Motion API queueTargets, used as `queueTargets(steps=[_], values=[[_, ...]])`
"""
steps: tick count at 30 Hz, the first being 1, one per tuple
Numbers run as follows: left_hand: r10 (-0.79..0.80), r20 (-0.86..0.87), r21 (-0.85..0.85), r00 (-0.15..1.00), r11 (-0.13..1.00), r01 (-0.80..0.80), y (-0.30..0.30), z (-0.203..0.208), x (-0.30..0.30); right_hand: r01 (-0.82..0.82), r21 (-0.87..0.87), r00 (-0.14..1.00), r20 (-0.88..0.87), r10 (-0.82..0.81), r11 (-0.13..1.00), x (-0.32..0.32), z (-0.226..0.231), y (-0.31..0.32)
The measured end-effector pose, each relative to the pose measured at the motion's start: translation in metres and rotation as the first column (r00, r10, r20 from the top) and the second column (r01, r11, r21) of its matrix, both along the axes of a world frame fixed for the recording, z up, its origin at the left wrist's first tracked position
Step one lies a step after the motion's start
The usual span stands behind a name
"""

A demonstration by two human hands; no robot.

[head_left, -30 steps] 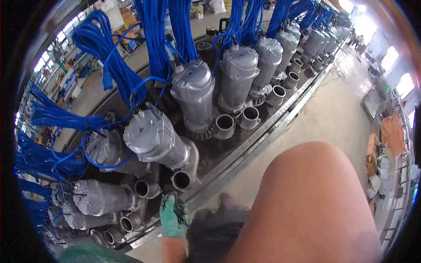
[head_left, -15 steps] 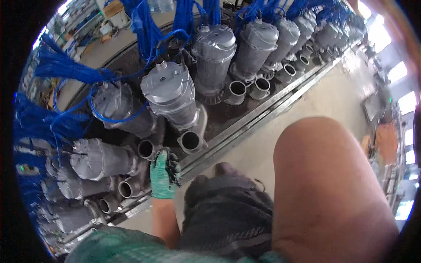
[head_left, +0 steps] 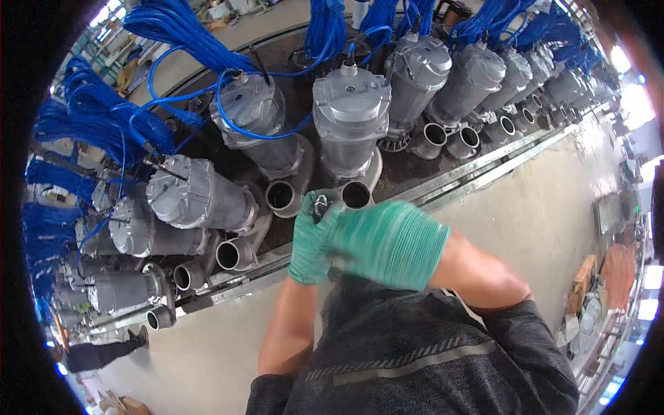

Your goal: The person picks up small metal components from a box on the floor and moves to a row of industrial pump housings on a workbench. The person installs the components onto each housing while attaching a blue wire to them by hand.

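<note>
Both my hands wear green knitted gloves with dark coating on the fingers and meet in front of my chest. My left hand [head_left: 309, 245] is closed and upright, with something small, dark and shiny at its top that I cannot make out. Smeared by motion, my right hand [head_left: 384, 238] reaches across against it, its fingers hidden. Just beyond them, a grey submersible pump [head_left: 351, 121] stands with its round outlet [head_left: 356, 196] partly behind my gloves. Another pump [head_left: 252, 114] leans to its left, its open outlet [head_left: 281, 197] near my left hand.
Several more pumps curve away along a dark bench with a metal rail [head_left: 477, 176] at its near edge. Bundles of blue cable [head_left: 162, 31] hang above and behind them. A person's dark-clothed leg [head_left: 104, 354] shows at lower left; cardboard [head_left: 584, 277] stands at right.
My right hand has come into view and joined my left; the bare limb that loomed at right is gone. The view has shifted, so the pumps sit farther right.
</note>
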State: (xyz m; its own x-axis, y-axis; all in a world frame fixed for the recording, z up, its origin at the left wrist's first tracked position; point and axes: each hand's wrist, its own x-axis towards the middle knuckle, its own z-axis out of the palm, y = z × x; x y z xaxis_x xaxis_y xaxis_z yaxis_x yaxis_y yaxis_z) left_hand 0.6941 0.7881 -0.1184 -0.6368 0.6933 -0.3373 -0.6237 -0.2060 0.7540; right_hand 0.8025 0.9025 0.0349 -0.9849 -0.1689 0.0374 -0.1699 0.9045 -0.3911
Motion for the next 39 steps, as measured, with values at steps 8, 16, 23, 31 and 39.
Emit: queueTargets(steps=[8, 16, 23, 31, 39], values=[[0.033, -0.546, 0.054, 0.837, 0.999, -0.004, 0.054, 0.025, 0.041, 0.255, -0.259, 0.945, -0.135, -0.297, 0.931, 0.011, -0.052, 0.075], [0.098, 0.406, 0.086, 0.909, 0.986, -0.144, 0.150, 0.035, 0.087, 0.281, -0.413, 0.960, 0.102, -0.262, 0.866, 0.047, -0.074, 0.169], [-0.071, -0.255, -0.109, 0.964, 0.993, 0.045, 0.192, 0.046, 0.124, 0.368, -0.791, 0.930, 0.303, -0.208, 0.488, 0.080, -0.102, 0.244], [0.167, -0.070, -0.138, 0.984, 0.975, -0.175, 0.206, 0.065, 0.133, 0.326, -0.873, 0.903, 0.174, -0.393, 0.364, 0.091, -0.100, 0.276], [0.562, -0.207, 0.189, 0.801, 0.826, -0.531, 0.162, 0.124, 0.046, 0.251, -0.820, 0.739, -0.181, -0.649, 0.514, 0.055, -0.014, 0.354]])
